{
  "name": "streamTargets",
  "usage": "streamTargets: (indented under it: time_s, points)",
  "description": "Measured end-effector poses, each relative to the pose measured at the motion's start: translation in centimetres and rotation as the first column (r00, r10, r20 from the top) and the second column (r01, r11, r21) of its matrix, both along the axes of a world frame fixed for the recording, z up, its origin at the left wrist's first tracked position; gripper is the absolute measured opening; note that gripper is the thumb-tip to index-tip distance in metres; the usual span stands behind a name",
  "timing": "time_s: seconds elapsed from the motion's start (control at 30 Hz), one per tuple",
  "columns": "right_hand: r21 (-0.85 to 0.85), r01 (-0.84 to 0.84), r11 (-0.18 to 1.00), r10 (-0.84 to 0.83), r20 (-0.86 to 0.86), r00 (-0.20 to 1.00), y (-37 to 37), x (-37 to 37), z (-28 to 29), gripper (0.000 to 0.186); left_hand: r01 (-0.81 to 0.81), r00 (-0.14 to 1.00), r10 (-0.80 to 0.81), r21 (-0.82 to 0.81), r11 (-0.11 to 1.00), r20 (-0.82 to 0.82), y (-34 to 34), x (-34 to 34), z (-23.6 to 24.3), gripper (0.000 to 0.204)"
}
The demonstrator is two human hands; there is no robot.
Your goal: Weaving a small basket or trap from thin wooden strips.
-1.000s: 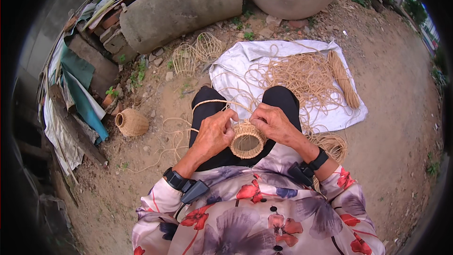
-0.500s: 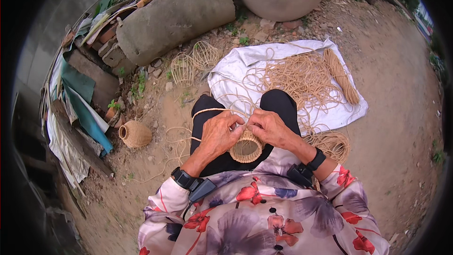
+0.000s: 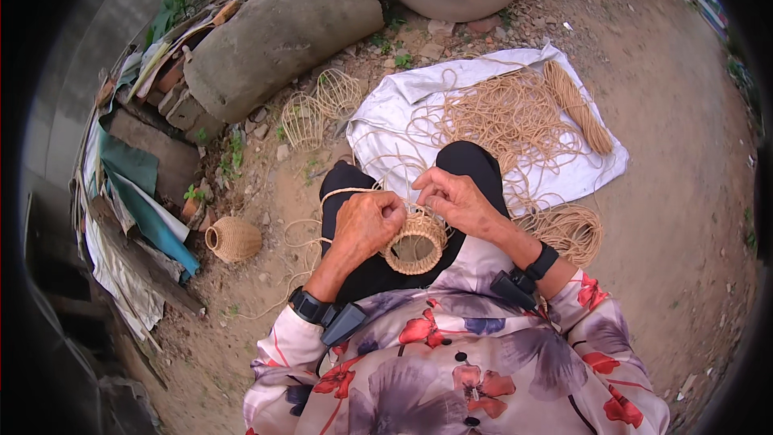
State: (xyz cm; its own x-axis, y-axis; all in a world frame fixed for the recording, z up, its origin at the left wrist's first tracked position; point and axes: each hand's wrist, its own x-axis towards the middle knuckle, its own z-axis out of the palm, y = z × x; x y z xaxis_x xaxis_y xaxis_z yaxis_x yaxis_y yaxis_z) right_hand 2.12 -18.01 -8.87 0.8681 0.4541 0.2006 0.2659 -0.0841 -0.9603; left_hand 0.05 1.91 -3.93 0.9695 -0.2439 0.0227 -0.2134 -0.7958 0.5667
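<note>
Nearside of the cloth [image 3: 592,173], the basket [image 3: 435,232] appears part-woven, rim banded, remainder hidden; left hand [image 3: 369,221] grips it, right hand [image 3: 459,201] is curled, its hold indeterminable; two frames [image 3: 303,122] left of the cloth are bare.

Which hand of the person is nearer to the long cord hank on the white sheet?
The right. In the picture, the right hand is to the lower left of the cord hank; the left hand is farther left and slightly lower.
</note>
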Motion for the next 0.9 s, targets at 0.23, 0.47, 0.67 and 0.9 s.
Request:
streamTargets:
  time_s: [0.23, 0.47, 0.67, 0.9]
  points:
    - [0.008, 0.032, 0.999, -0.031, -0.082, 0.996, 0.9, -1.1, 0.1, 0.016, -0.065, 0.998, 0.064, -0.051, 0.997, -0.025, -0.1, -0.5, -0.2, 0.016]
    - [-0.065, 0.074, 0.995, -0.068, 0.099, 0.993, 1.6, -1.4, 0.3, 0.010, -0.031, 0.954, 0.047, -0.056, 0.998, 0.295, 1.6, -0.5, -0.5, 0.021]
    - [-0.107, 0.112, 0.988, -0.091, 0.178, 0.980, 1.7, -1.6, 0.9, 0.011, 0.102, 0.983, -0.076, -0.151, 0.983, 0.169, 2.9, -0.7, -1.4, 0.014]
    - [-0.133, 0.116, 0.984, -0.086, 0.209, 0.974, 1.6, -1.6, 1.0, 0.008, 0.186, 0.950, -0.139, -0.150, 0.971, 0.280, 1.6, -1.3, 1.2, 0.010]
